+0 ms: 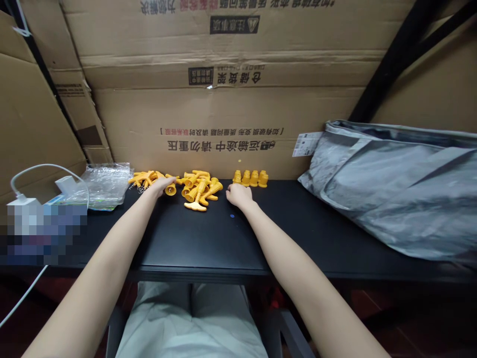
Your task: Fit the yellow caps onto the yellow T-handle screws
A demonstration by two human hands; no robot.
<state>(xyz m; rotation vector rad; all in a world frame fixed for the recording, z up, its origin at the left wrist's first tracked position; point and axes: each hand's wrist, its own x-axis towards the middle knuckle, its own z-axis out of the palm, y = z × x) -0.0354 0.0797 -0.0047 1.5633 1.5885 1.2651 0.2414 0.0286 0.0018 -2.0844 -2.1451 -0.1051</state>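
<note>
On the black bench (201,243), the left hand (162,186) is at a pile of yellow plastic pieces (201,188); I cannot tell whether it grips one. The right hand (240,195) is curled, possible contents hidden, near upright yellow caps (254,178).

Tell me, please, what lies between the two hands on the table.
Between the left hand and right hand, the head view shows a pile of yellow parts.

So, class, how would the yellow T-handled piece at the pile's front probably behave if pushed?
The yellow T-handled piece looks moulded, so probably stiff. Its broad crosspiece should discourage rolling. Crowded by other yellow pieces, it might nudge them.
</note>
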